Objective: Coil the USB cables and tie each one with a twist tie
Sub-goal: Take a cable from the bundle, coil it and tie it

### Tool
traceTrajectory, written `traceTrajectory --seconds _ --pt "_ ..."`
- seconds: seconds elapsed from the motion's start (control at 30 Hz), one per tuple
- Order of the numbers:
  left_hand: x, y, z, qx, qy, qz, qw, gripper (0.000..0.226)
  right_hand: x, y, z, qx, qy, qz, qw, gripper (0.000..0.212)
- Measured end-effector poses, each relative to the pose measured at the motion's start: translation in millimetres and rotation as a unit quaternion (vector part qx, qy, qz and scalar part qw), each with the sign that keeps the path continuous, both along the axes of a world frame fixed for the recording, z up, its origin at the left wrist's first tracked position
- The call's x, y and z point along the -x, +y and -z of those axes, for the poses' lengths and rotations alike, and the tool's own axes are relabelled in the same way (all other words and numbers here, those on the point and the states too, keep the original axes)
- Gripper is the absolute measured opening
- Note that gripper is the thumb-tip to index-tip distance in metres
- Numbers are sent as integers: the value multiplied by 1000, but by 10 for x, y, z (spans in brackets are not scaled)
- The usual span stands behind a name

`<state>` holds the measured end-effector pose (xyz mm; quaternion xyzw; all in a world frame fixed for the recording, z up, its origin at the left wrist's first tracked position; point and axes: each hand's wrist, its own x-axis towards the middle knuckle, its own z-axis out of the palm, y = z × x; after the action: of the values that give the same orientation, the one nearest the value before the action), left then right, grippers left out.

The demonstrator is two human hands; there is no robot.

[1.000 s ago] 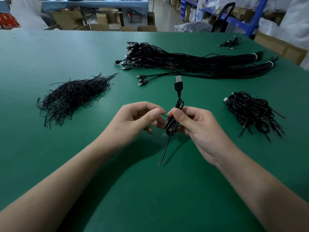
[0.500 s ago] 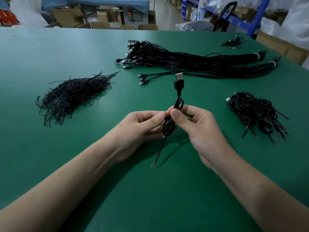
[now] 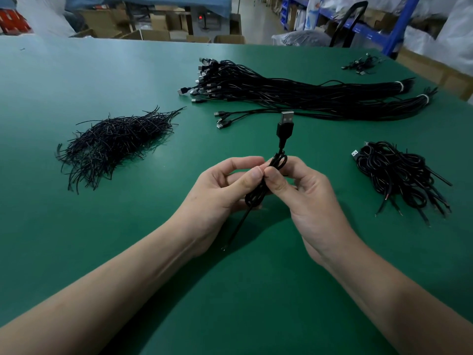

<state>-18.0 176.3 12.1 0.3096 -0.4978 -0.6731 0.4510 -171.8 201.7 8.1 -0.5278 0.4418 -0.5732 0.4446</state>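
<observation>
Ties (image 3: 112, 142) heaped mid-left on bench (image 3: 76, 252). Centre frame: left hand (image 3: 220, 193) and right hand (image 3: 309, 201) both pinch coiled cable (image 3: 254, 197), thumbs meeting. Long axis near upright, plug (image 3: 285, 126) up, tail down-left. Coil's middle hidden behind thumbs.

Table (image 3: 76, 265): wide green top, seen filling most of the view.
Back table (image 3: 169, 0): covered w/ blue cloth, set beyond the green top.
Boxes (image 3: 151, 35): brown cardboard, stacked under & around the back table.
Shelving (image 3: 400, 21): blue metal frame, upper right, loaded w/ white bags & cartons.
Floor (image 3: 256, 24): pale grey aisle, seen btwn back table & shelving.
Trolley handle (image 3: 358, 3): black loop, stood in front of shelving.
Light: even; soft shadows are cast on the green top.
</observation>
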Motion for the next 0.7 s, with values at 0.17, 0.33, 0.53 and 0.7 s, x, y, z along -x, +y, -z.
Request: traceTrajectory --seconds 0.17,0.33,0.53,0.7 --pt "13 8 10 19 -1 2 1000 34 52 -2 -4 -49 -46 -61 996 37" --pt "-2 9 4 16 4 19 1000 24 156 3 -41 -88 -66 -130 985 35" --pt "-10 17 0 16 2 55 998 24 289 -7 -104 -130 -47 -199 970 23" --pt "-17 17 -18 19 -11 71 997 29 378 -33 -173 -146 -11 -216 965 32"
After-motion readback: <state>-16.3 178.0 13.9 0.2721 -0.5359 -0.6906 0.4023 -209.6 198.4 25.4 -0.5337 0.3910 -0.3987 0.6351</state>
